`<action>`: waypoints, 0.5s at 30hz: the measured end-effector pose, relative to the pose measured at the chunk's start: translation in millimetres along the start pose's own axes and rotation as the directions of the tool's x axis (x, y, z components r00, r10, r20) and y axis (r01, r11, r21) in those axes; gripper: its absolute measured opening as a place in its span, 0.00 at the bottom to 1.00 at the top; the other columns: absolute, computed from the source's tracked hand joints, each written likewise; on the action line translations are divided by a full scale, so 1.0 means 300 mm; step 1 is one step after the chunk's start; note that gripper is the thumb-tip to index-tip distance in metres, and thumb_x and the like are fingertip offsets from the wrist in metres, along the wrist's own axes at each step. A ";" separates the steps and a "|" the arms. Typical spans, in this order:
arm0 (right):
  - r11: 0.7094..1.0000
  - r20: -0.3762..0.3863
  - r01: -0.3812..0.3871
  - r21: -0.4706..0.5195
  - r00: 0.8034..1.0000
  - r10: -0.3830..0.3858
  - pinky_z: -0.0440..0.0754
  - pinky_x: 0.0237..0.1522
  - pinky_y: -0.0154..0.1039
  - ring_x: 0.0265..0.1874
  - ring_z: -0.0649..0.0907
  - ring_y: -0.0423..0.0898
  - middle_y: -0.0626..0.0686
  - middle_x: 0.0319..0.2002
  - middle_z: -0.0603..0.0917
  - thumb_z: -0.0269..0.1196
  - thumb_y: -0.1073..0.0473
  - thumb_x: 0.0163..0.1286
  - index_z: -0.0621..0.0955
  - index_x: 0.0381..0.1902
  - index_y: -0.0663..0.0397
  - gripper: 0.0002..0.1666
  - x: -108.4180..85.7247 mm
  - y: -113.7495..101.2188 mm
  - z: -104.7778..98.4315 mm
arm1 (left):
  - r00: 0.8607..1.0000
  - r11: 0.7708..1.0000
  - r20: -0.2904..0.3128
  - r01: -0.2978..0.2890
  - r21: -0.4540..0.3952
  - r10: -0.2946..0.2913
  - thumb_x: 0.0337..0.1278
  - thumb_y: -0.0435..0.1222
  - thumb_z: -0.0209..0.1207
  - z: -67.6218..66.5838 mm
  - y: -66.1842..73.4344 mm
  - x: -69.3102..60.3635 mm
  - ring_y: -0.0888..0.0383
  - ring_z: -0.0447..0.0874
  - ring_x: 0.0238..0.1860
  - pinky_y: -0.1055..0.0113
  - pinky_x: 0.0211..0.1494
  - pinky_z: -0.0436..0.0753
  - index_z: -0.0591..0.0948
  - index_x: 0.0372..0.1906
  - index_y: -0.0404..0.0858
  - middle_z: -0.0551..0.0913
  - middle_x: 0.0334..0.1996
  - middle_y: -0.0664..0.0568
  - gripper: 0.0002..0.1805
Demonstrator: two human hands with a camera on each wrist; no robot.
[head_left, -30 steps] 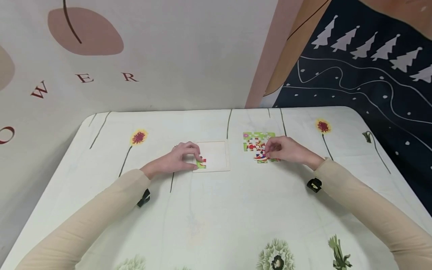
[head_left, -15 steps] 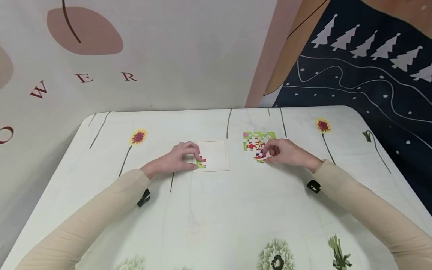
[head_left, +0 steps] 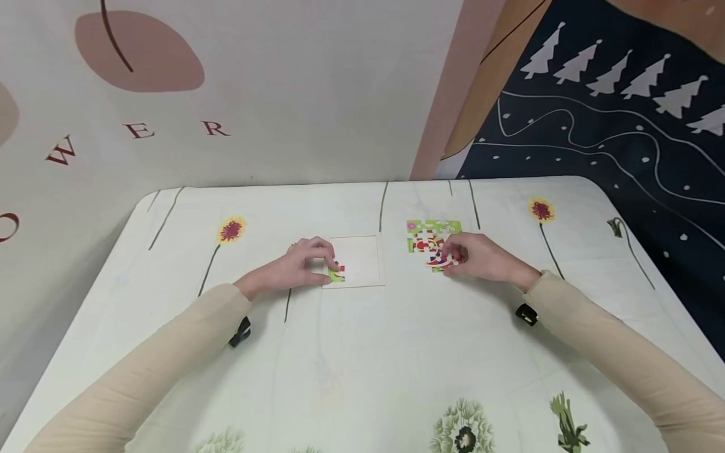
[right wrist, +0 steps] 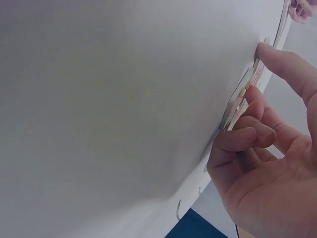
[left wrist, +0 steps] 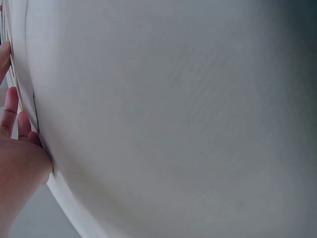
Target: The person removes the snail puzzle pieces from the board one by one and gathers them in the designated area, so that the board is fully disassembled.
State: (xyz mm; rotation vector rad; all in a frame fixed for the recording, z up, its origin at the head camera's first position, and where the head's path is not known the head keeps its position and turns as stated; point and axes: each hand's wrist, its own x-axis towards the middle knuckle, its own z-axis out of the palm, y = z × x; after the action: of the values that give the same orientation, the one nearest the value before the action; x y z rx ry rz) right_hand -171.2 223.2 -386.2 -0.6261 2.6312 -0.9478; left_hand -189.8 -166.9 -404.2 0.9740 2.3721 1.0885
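Over the left edge of a thin white puzzle board (head_left: pixel 362 261) rests my left hand (head_left: pixel 289 267). Its thumb and fingertips touch around a red, white and green puzzle piece (head_left: pixel 338 274) in the lower left corner. To the right of the board, my right hand (head_left: pixel 481 257) pinches at a puzzle piece (right wrist: pixel 254 74) on the near part of a cluster of colourful puzzle pieces (head_left: pixel 423 230). In the right wrist view the thumb and index finger stand on either side of it, the other fingers curled. The hand covers the cluster's lower right part.
The table (head_left: pixel 362 365) wears a white cloth printed with flowers and stems. Behind it hangs a pale printed curtain (head_left: pixel 317 94), and at the right a dark cloth (head_left: pixel 566 126) with white trees.
My right hand has shifted slightly left and down over the cluster, its thumb now at the near edge. The left hand has stayed on the board.
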 end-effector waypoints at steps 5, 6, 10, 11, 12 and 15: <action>1.000 -0.013 0.007 -0.006 1.000 -0.007 0.69 0.32 0.40 0.28 0.72 0.47 0.51 0.27 0.74 0.73 0.63 0.53 0.81 0.38 0.57 0.16 0.000 0.006 0.002 | 1.000 1.000 -0.005 -0.002 0.002 0.002 0.51 0.31 0.68 0.000 0.001 -0.002 0.45 0.61 0.58 0.43 0.61 0.52 0.85 0.40 0.42 0.74 0.53 0.48 0.10; 1.000 -0.015 0.011 -0.007 1.000 -0.011 0.69 0.32 0.40 0.28 0.72 0.47 0.51 0.27 0.74 0.73 0.63 0.53 0.81 0.38 0.57 0.16 -0.001 0.008 0.002 | 1.000 1.000 -0.005 -0.002 0.000 0.002 0.51 0.31 0.68 -0.001 0.003 -0.002 0.45 0.61 0.58 0.43 0.61 0.52 0.85 0.40 0.42 0.74 0.53 0.48 0.10; 1.000 -0.027 0.008 0.006 1.000 -0.008 0.69 0.32 0.39 0.29 0.72 0.46 0.52 0.28 0.75 0.74 0.63 0.53 0.81 0.39 0.58 0.16 -0.006 0.008 0.001 | 1.000 1.000 -0.002 0.004 -0.006 -0.004 0.52 0.31 0.68 0.000 0.005 -0.001 0.45 0.61 0.59 0.44 0.62 0.52 0.85 0.40 0.42 0.74 0.53 0.48 0.09; 1.000 -0.033 0.001 0.015 0.999 -0.001 0.69 0.31 0.38 0.29 0.72 0.47 0.52 0.28 0.75 0.74 0.64 0.53 0.81 0.39 0.57 0.16 -0.007 0.007 0.002 | 1.000 1.000 -0.003 0.007 -0.008 -0.007 0.52 0.31 0.68 0.001 0.004 -0.001 0.45 0.61 0.59 0.44 0.62 0.52 0.85 0.40 0.42 0.74 0.53 0.48 0.09; 1.000 -0.037 0.000 0.026 0.999 0.001 0.69 0.31 0.38 0.29 0.72 0.46 0.52 0.29 0.75 0.73 0.64 0.54 0.81 0.40 0.58 0.16 -0.008 0.006 0.001 | 1.000 1.000 -0.003 0.007 -0.007 -0.007 0.52 0.31 0.68 0.001 0.003 -0.001 0.45 0.61 0.58 0.44 0.62 0.52 0.85 0.40 0.42 0.74 0.53 0.49 0.09; 0.997 -0.050 -0.009 0.071 0.999 0.012 0.69 0.30 0.36 0.29 0.72 0.47 0.53 0.30 0.75 0.73 0.64 0.56 0.81 0.41 0.58 0.15 -0.008 -0.001 0.002 | 1.000 1.000 -0.005 0.000 0.000 0.000 0.51 0.31 0.68 0.002 0.001 0.000 0.45 0.61 0.58 0.44 0.61 0.52 0.85 0.40 0.42 0.74 0.52 0.49 0.10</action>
State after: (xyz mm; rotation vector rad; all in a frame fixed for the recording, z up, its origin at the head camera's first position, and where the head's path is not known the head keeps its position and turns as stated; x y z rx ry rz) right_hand -168.8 223.8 -386.3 -0.5778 2.6294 -1.0619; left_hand -189.2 -166.5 -404.1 0.9717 2.3758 1.0926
